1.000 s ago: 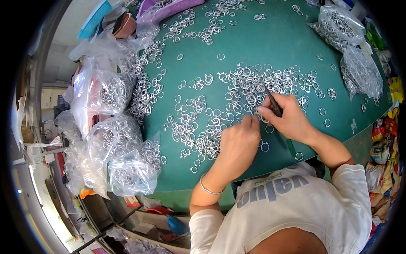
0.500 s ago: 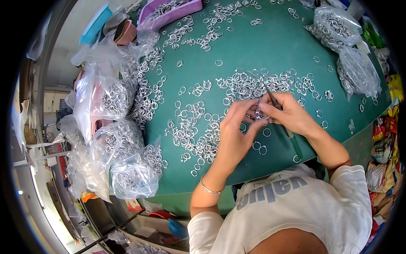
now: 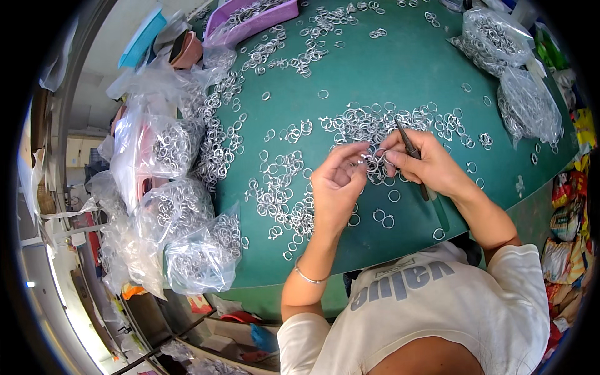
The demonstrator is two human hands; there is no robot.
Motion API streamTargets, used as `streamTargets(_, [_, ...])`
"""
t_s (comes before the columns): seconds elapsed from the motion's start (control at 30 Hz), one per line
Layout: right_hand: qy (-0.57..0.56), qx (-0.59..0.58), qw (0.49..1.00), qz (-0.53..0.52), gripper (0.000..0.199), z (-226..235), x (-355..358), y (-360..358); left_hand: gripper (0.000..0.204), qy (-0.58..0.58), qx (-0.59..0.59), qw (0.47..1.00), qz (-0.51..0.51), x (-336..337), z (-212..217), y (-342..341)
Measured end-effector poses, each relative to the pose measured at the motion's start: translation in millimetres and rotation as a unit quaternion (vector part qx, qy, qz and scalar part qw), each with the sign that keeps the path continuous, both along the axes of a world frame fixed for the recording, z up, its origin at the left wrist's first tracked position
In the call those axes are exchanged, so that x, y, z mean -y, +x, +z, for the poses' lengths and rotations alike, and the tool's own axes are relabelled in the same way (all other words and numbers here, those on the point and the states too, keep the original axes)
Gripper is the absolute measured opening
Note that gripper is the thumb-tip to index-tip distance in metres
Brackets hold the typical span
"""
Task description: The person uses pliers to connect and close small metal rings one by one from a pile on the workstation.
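Note:
My right hand (image 3: 431,165) is wrapped round a dark slender pointed tool (image 3: 412,147), its tip directed away from me. Its thumb and fingertips also meet at the silver rings, where one ring seems pinched. Just to the left, my left hand (image 3: 337,184) is raised with curled fingers. Something small and silvery shows by its thumb and fingertips, too small to make out. Beneath and beyond both hands lies a heap of silver rings (image 3: 359,122), and another loose cluster of rings (image 3: 275,190) lies left of my left hand.
Clear plastic bags of rings (image 3: 175,206) line the green table's (image 3: 400,69) left edge. More bags of rings (image 3: 528,103) stand at the far right. A purple tray (image 3: 275,17) with rings sits at the back left. Colourful packages (image 3: 565,219) are beyond the right edge.
My left hand has drawn a little left, apart from my right hand, where the two met before. My right hand keeps the tool and has hardly moved.

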State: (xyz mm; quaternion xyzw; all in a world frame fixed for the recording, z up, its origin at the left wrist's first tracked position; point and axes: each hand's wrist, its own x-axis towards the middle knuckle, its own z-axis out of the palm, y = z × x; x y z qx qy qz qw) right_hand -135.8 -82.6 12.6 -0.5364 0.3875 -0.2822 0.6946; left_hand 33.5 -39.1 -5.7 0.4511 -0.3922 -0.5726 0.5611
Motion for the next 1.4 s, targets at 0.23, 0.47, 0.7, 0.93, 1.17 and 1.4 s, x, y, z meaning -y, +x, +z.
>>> streamTargets(0.23, [-0.088,-0.031,0.996,0.013,0.016,-1.1,0.6,-2.2,0.025,-0.033,-0.022,0.999,0.034,-0.2,-3.6,0.3])
streamTargets(0.47, [-0.197,-0.062,0.978,-0.009,0.011,3.7,-0.5,1.8,0.022,-0.118,0.054,0.991,0.024,-1.8,2.1,-5.0])
streamTargets(0.7, [-0.200,-0.169,0.964,0.045,0.015,-2.9,3.0,-3.7,0.028,-0.133,0.076,0.985,0.082,-0.9,-0.1,-4.4])
streamTargets(0.93, [-0.415,-0.242,0.877,0.016,0.017,-13.5,0.7,-0.5,0.022,-0.119,0.083,0.989,0.026,0.0,4.1,-0.3])
streamTargets(1.17, [-0.472,-0.282,0.834,0.048,0.015,-18.6,-4.6,2.3,0.019,-0.088,0.067,0.994,-0.018,1.1,-1.2,-1.6])
streamTargets(1.4, [-0.484,-0.321,0.814,-0.016,0.014,-22.7,-9.2,6.5,0.027,-0.027,-0.005,0.999,0.038,-8.4,0.3,-25.0])
